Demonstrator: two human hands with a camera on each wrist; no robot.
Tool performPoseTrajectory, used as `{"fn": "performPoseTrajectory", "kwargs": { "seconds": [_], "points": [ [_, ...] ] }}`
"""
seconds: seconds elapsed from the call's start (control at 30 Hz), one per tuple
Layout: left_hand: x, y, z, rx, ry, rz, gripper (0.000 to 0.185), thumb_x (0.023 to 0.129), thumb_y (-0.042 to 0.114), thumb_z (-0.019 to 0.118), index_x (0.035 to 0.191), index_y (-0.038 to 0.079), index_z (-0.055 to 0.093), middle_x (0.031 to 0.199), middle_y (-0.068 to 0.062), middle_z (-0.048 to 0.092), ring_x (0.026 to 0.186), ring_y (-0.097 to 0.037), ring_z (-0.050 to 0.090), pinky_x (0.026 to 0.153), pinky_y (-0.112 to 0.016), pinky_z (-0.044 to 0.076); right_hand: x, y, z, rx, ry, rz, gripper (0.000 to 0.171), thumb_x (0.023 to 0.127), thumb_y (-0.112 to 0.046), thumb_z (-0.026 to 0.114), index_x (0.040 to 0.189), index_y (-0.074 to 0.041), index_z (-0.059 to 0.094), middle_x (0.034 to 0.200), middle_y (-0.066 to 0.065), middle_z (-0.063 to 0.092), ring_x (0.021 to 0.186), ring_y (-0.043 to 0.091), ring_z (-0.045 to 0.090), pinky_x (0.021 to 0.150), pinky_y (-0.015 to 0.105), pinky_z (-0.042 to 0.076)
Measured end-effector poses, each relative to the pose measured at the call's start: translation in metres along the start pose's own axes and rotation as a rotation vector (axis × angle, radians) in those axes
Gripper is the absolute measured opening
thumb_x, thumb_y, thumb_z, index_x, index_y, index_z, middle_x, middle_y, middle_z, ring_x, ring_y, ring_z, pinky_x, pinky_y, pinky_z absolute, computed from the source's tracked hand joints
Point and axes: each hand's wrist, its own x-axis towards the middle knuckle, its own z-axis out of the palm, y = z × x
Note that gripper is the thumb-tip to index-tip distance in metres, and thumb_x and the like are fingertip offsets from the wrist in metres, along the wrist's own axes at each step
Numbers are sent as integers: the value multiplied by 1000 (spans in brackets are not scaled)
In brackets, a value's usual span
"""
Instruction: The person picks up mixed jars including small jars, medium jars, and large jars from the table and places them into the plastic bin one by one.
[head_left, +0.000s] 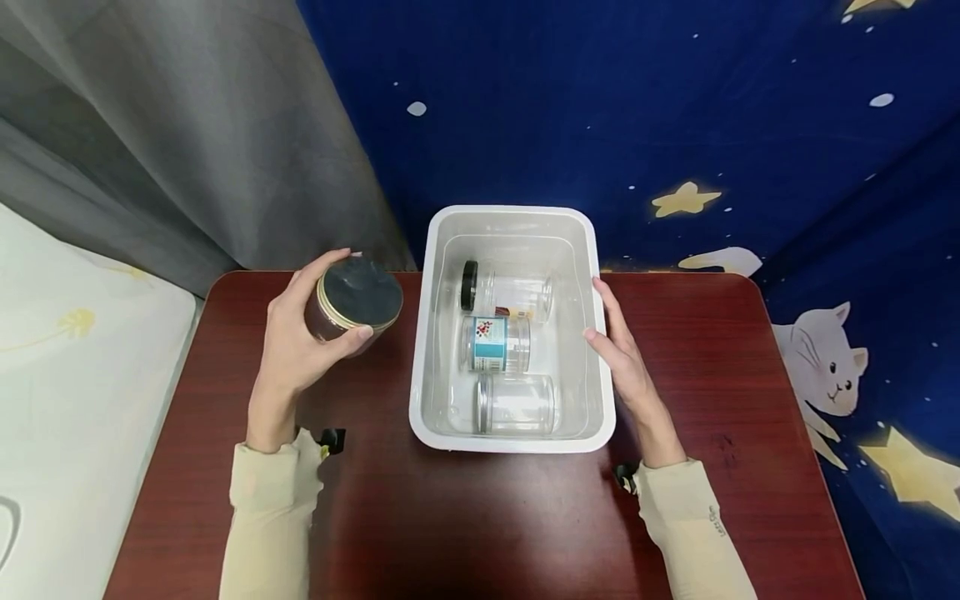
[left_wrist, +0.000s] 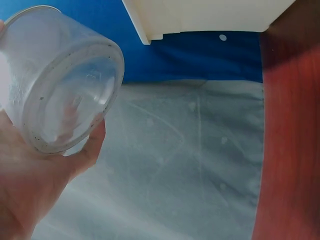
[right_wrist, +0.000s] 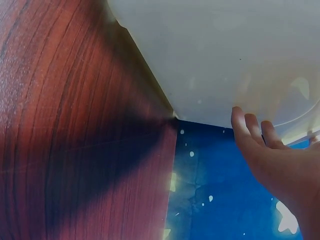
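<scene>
Sleeves of pale beige cloth come in from the near edge of the head view, one at 7 o'clock and one at 5 o'clock, over the dark red table (head_left: 480, 517). This near part of the table is bare wood, with free room between the two forearms.

Further in, the left hand (head_left: 300, 342) has its fingers and thumb curled around a jar with a dark lid (head_left: 352, 302), held above the left part of the table, at 9 o'clock from the white bin (head_left: 512, 218). From the head view only the lid and a brown side show. The left wrist view shows instead the clear round bottom of this jar (left_wrist: 65, 95), resting against the palm, with grey curtain and the table edge behind it.

The right hand (head_left: 622, 354) lies with straight fingers against the right wall of the bin, at 3 o'clock, holding nothing. The right wrist view shows the fingers (right_wrist: 245, 132) flat on the bin's outer wall, close to the far table edge.

Inside the bin three jars lie on their sides: a clear one (head_left: 519, 404) nearest, one with a blue label (head_left: 497, 342) in the middle, one with a black lid (head_left: 507, 290) farthest.
</scene>
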Motion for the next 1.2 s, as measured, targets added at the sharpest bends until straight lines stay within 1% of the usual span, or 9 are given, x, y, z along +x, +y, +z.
{"fn": "performPoseTrajectory", "kwargs": {
  "seconds": [0.2, 0.33, 0.43, 0.6, 0.7, 0.83, 0.93, 1.03, 1.2],
  "points": [
    [12, 6, 3, 1, -28, 19, 77, 64, 9, 81, 138, 5, 57, 130, -13, 63, 111, -13, 53, 88, -18, 43, 1, -1, -1, 12, -2, -8, 65, 101, -8, 44, 159, -26, 21, 161, 2, 22, 132, 21, 36, 95, 25, 43],
    [21, 9, 6, 25, -59, 20, 81, 65, 9, 83, 141, 10, 54, 132, -8, 63, 111, -11, 56, 88, -18, 43, 3, -2, -1, 4, 9, -8, 66, 101, -8, 45, 159, -27, 21, 161, -2, 21, 136, 30, 31, 97, 27, 42],
    [27, 11, 8, -4, -81, 34, 82, 64, 5, 84, 140, 6, 51, 131, -9, 64, 109, -8, 58, 89, -19, 43, 3, -3, -1, 1, 13, -5, 66, 101, -9, 45, 159, -27, 21, 162, -4, 20, 138, 34, 28, 99, 30, 41],
    [30, 12, 13, -58, -96, 61, 78, 63, 0, 84, 134, -3, 51, 129, -15, 64, 106, -7, 59, 89, -21, 44, 2, -3, -2, -2, 16, 0, 66, 101, -9, 45, 159, -28, 21, 162, -1, 21, 136, 31, 33, 95, 26, 44],
    [32, 15, 17, -31, -102, 80, 76, 63, 3, 86, 132, -3, 54, 128, -16, 63, 109, -13, 58, 92, -22, 42, 2, -4, -3, -9, 10, 0, 66, 101, -9, 45, 159, -27, 21, 162, 0, 20, 137, 32, 31, 96, 26, 42],
    [39, 20, 22, 21, -105, 111, 76, 62, 8, 89, 130, -2, 58, 127, -16, 60, 114, -22, 55, 98, -29, 40, 2, -5, -3, 3, 13, 8, 66, 101, -9, 45, 159, -29, 22, 162, -2, 21, 137, 36, 30, 96, 27, 43],
    [46, 22, 27, 25, -117, 111, 75, 62, 9, 90, 130, -2, 59, 127, -16, 60, 114, -24, 56, 98, -34, 41, 2, -5, -4, 11, 22, 12, 65, 101, -10, 46, 159, -30, 22, 161, -2, 22, 136, 37, 31, 95, 29, 45],
    [51, 21, 31, 17, -140, 112, 77, 63, 10, 90, 132, 0, 59, 128, -14, 60, 114, -24, 56, 97, -36, 42, 1, -5, -4, 13, 23, 10, 65, 101, -10, 45, 159, -29, 22, 162, -1, 21, 136, 35, 31, 96, 30, 44],
    [56, 2, 38, 32, -175, 122, 80, 62, 19, 93, 135, 11, 60, 130, -2, 61, 116, -18, 56, 96, -37, 42, 0, -2, -2, -2, 2, 14, 66, 101, -11, 46, 159, -27, 20, 162, 1, 19, 135, 34, 32, 96, 29, 45]
  ]
}}
